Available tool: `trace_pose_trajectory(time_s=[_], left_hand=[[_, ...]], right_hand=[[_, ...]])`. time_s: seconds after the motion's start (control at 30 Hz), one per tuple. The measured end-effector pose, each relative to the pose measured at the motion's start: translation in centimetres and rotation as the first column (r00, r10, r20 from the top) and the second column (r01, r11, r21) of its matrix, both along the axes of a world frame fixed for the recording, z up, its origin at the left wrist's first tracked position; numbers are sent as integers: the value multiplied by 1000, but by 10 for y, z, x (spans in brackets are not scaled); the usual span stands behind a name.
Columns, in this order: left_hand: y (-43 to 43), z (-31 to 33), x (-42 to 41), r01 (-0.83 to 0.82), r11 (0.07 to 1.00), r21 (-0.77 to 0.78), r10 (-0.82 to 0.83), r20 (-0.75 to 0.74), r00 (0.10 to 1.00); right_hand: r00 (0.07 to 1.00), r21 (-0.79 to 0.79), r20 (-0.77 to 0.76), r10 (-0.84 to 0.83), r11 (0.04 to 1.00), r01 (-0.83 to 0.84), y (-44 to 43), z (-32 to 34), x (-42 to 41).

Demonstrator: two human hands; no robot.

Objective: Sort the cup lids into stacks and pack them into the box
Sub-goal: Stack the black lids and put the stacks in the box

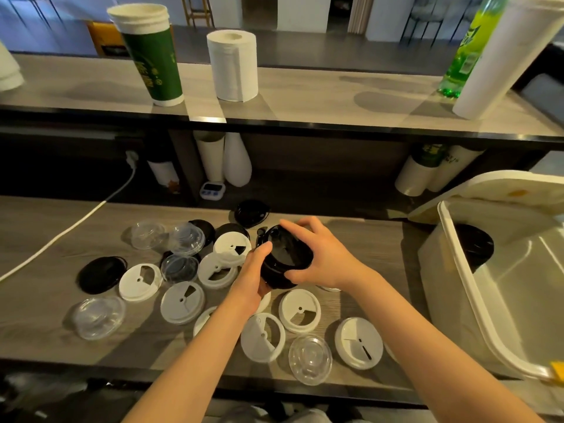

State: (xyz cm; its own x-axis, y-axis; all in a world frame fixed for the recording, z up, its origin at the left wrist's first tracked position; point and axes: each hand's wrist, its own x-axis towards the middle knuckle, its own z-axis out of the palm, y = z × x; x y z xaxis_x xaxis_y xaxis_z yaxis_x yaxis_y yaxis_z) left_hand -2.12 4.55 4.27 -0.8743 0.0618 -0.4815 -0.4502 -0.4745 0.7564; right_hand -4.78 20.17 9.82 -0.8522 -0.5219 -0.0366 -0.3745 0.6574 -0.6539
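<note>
**Both hands gripping a stack of black lids over the scattered pile**

At the far left a white cable (70,227) is trailing across the worktop (45,300). Next to it a single black lid (100,274) is lying flat. Clear lids (99,317) and white lids (182,302) are lying scattered around it, some overlapping, and spreading toward the middle.

At the centre the left hand (253,279) is reaching in from below and grasping the stack of black lids (285,257) from its left side. The thumb is pressing on the upper rim, and the other fingers are hidden beneath the stack. The stack is being held tilted between the two hands, above the loose lids.

The right hand (320,254) is clasping the same stack from the right. Its fingers (302,222) are arching over the far edge and its thumb is hooking the near rim. More white lids and a clear one are lying near the forearms.

At the right the box (488,300) is standing open on the worktop, with its cover (500,190) leaning behind it. More black lids (473,245) are sitting inside the box at its far end.
</note>
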Motion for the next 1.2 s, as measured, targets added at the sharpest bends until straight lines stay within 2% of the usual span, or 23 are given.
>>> trace_pose_trajectory(time_s=[0.07, 0.17, 0.3, 0.37, 0.43, 0.5, 0.57, 0.73, 0.93, 1.07, 1.2], left_hand=[[1, 1, 1, 28, 1000, -10, -28, -23, 999], [3, 4, 3, 67, 998, 7, -67, -51, 996], [6, 7, 5, 25, 1000, -10, -25, -36, 999], [7, 6, 4, 4, 1000, -16, -5, -19, 1000], [9, 3, 5, -29, 999, -26, 28, -24, 999], [12, 5, 5, -54, 997, -56, 51, -52, 997], [15, 8, 6, -50, 995, -81, 43, -80, 996], [24, 18, 5, -2, 996, -86, -7, -111, 994], [57, 30, 6, 76, 993, -88, -86, -113, 990], [90, 44, 0, 177, 977, -120, -193, -134, 972], [136, 66, -10, 284, 953, -108, -302, -221, 927]], right_hand=[[1000, 19, 14, -3, 1000, 2, 3, -2, 1], [998, -74, 36, -50, 996, 52, 9, -8, 8], [996, -123, -43, -83, 989, 77, 8, -11, 18], [996, -154, -30, -83, 985, 77, 8, -13, 21], [986, -281, 108, -126, 948, 152, 7, -13, 24], [922, -427, 329, -205, 838, 340, 3, -12, 25], [844, -452, 486, -227, 761, 465, 0, -11, 25], [786, -491, 597, -163, 700, 518, 9, -6, 29], [793, -510, 560, -238, 656, 557, 39, 5, 36], [793, -516, 500, -347, 616, 595, 72, 14, 41], [763, -569, 473, -441, 507, 647, 114, 34, 46]])
